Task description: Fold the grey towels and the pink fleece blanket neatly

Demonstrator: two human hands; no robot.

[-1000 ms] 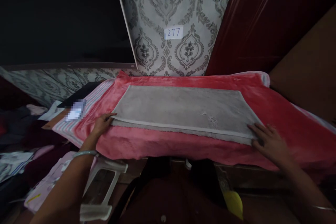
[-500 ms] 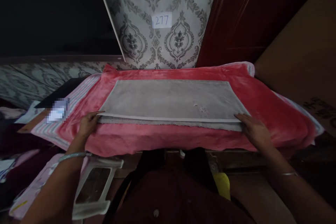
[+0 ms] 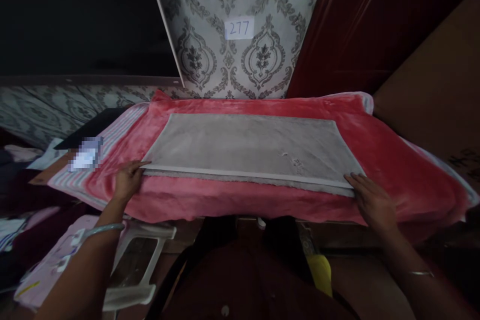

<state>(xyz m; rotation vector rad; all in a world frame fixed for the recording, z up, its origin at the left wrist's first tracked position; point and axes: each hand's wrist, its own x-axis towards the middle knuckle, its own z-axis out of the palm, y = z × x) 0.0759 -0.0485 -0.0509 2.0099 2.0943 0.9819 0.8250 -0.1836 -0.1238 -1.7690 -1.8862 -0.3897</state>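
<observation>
A grey folded towel (image 3: 251, 147) lies flat across a pink plush blanket (image 3: 393, 160) that covers the table. My left hand (image 3: 127, 182) is at the towel's near left corner, fingers curled and pinching its edge. My right hand (image 3: 371, 200) rests at the near right corner with its fingers stretched out flat on the towel's edge. Both forearms reach in from below, each with a thin bangle at the wrist.
Patterned grey wallpaper with a "277" label (image 3: 239, 28) rises behind the table. A dark red door (image 3: 360, 25) stands to the right. A white plastic stool (image 3: 138, 265) sits at lower left beside heaped clothes (image 3: 33, 240). A yellow object (image 3: 322, 272) lies below the table edge.
Both hands have stayed at the towel's near corners. The view has shifted slightly, and the right hand has drawn a little nearer the corner.
</observation>
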